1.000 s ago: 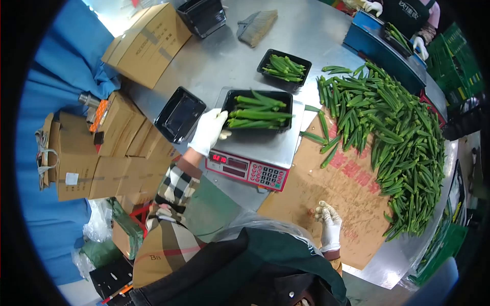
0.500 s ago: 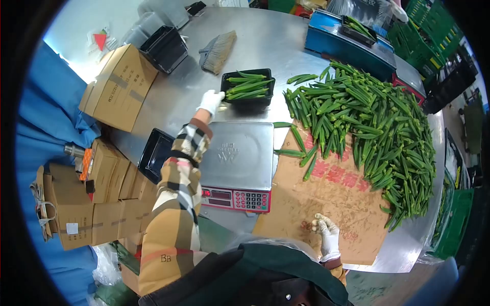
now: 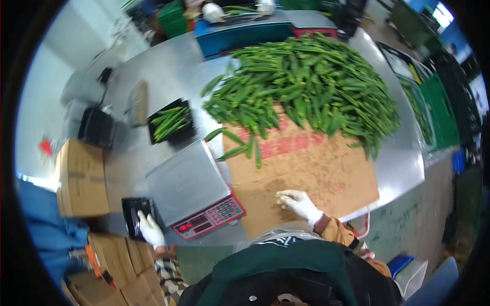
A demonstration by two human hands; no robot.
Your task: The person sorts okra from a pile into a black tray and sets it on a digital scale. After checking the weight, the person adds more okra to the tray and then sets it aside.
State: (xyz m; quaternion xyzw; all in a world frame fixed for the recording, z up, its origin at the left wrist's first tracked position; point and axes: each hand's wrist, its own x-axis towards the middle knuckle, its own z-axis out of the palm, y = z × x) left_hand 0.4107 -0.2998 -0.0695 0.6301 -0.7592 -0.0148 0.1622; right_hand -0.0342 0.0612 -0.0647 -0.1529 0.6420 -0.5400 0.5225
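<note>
My left hand (image 3: 151, 231), in a white glove, is over an unfilled black tray (image 3: 131, 206) left of the scale, its fingers stretched out and apart inside the rim. My right hand (image 3: 302, 206), gloved too, hovers low over the cardboard sheet (image 3: 326, 176); its fingers are loosely bent, with nothing visible in them. Between the hands stands the scale (image 3: 189, 176), with a bare metal plate and lit red digits. Behind it, a second black tray (image 3: 190, 133) holds several okra pods (image 3: 171, 122).
A large heap of okra (image 3: 306, 81) covers the table's far right. A brush (image 3: 138, 104) and stacked black trays (image 3: 96, 127) stand at left, near a cardboard box (image 3: 84, 178). Across the table, another person's gloved hands (image 3: 213, 13) work at a blue-sided stand (image 3: 245, 38).
My left hand has left the okra-filled tray behind the scale and come back to the unfilled tray. The view has turned right. My right hand stays over the cardboard.
</note>
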